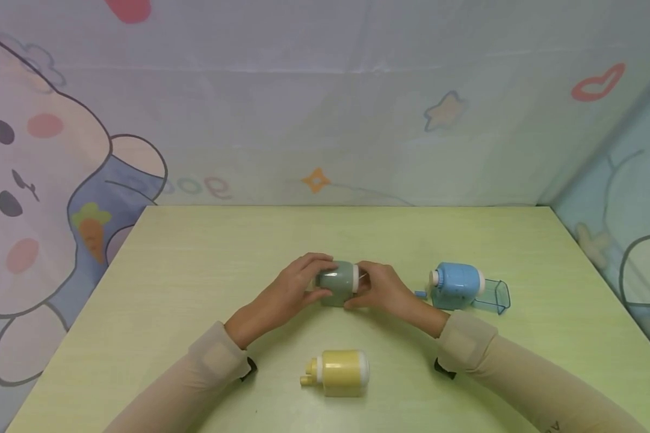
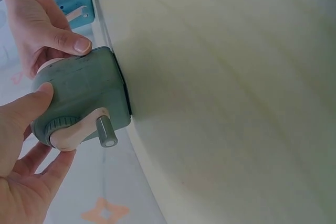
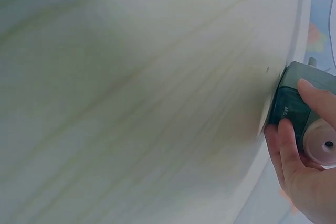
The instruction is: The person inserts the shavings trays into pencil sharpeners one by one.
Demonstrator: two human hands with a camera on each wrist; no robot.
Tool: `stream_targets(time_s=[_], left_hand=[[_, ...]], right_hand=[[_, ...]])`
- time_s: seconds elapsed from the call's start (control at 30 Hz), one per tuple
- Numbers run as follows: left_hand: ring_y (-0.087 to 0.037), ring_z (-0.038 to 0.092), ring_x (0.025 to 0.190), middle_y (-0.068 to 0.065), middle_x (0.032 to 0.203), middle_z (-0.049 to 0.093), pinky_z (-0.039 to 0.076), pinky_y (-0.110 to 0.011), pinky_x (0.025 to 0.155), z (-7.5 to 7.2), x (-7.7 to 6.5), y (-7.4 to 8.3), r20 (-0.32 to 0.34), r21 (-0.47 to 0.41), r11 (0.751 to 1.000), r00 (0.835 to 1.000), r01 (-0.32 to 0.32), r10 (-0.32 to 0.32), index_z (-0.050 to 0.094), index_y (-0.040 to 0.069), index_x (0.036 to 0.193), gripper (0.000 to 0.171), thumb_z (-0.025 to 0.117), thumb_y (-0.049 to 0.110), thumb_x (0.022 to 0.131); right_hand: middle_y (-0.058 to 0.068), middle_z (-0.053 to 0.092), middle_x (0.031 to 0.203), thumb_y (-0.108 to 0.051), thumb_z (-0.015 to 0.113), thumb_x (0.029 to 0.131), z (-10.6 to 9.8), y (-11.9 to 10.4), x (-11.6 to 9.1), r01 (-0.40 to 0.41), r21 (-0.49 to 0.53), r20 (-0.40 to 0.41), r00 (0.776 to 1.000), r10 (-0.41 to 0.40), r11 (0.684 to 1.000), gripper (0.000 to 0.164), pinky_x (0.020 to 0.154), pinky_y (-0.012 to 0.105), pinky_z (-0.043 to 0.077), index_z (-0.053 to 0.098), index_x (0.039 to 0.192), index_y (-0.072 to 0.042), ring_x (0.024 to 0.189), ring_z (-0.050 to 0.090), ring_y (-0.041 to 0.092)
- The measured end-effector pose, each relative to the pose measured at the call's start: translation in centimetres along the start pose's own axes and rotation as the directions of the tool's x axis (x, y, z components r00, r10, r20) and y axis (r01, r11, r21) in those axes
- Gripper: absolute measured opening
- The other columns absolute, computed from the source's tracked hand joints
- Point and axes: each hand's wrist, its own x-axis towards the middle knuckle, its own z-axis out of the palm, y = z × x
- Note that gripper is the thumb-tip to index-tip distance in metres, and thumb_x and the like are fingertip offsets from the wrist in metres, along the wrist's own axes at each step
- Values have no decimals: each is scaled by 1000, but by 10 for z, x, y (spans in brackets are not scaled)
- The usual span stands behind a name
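Observation:
A green hand-crank pencil sharpener (image 1: 336, 280) stands on the table between both hands. My left hand (image 1: 295, 287) grips its crank end, thumb on one side and fingers on the other. The beige crank arm (image 2: 79, 129) with its green knob shows in the left wrist view. At the opposite end my right hand (image 1: 381, 287) holds the sharpener by thumb and fingers. In the right wrist view, right-hand fingers (image 3: 287, 140) touch the dark translucent drawer (image 3: 290, 109), beside the pale round face with the pencil hole (image 3: 321, 142).
A blue pencil sharpener (image 1: 457, 282) stands to the right, its clear-and-blue front frame (image 1: 493, 296) extended. Nearer the person is a yellow sharpener (image 1: 342, 370), crank toward the left. The pale table (image 1: 195, 252) meets a printed cloth backdrop (image 1: 281, 120) at its far edge.

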Motion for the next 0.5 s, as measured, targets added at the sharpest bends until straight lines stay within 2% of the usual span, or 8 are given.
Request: stream_targets(time_s=[0.27,0.5], left_hand=[[-12,42,111,-6,124,44,41,-18,87,0,0,0,18,29,1000,1000,4,-5,47,6,123,50,71,17,80],[-9,40,111,-2,124,43,41,-20,87,-2,1,2,40,117,993,999,18,-23,47,9,124,53,72,23,80]], right_hand=[[9,61,93,-16,84,63,0,2,-3,17,-15,-5,1000,-18,1000,55,66,26,53,56,107,2,77,60,17],[12,61,99,-14,83,64,-8,-2,-11,-28,55,-31,999,30,998,62,69,29,54,53,116,2,81,61,22]])
